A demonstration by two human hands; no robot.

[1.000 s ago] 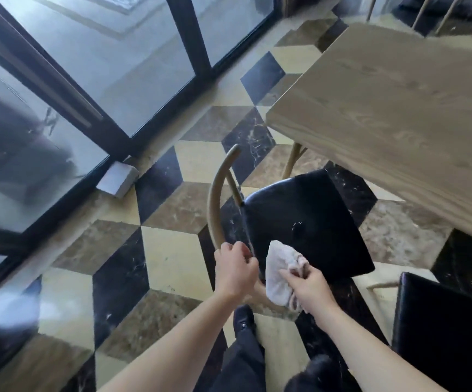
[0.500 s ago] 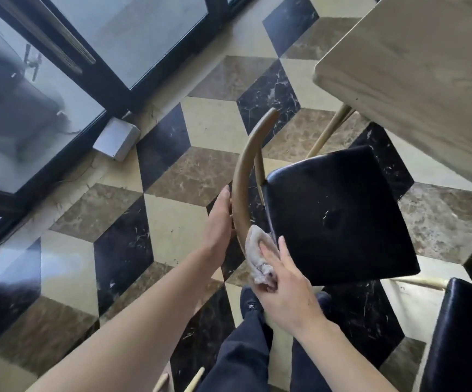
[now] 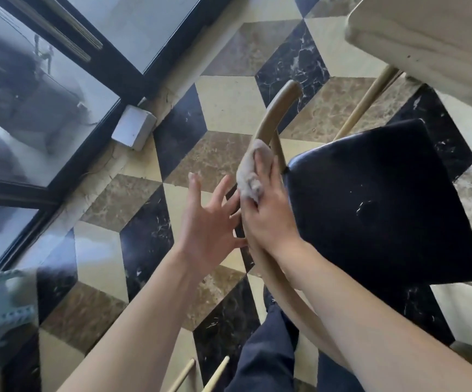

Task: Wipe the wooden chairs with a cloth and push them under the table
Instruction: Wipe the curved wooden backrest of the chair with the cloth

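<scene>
A wooden chair (image 3: 278,108) with a curved light backrest and a black seat pad (image 3: 379,205) stands in front of me, partly under the corner of a pale wooden table (image 3: 427,41). My right hand (image 3: 268,210) presses a small whitish cloth (image 3: 250,171) against the backrest rail, fingers wrapped over it. My left hand (image 3: 206,222) hovers just left of the rail with its fingers spread, holding nothing.
The floor (image 3: 223,103) is tiled in black, brown and cream diamonds. Dark-framed glass doors (image 3: 67,69) run along the left, with a small white box (image 3: 134,127) at their base. Wooden chair rods (image 3: 215,374) show at the bottom edge beside my dark trousers.
My right hand has slid the cloth further up along the backrest rail. My left hand has come off the rail and opened. The view has moved closer to the chair.
</scene>
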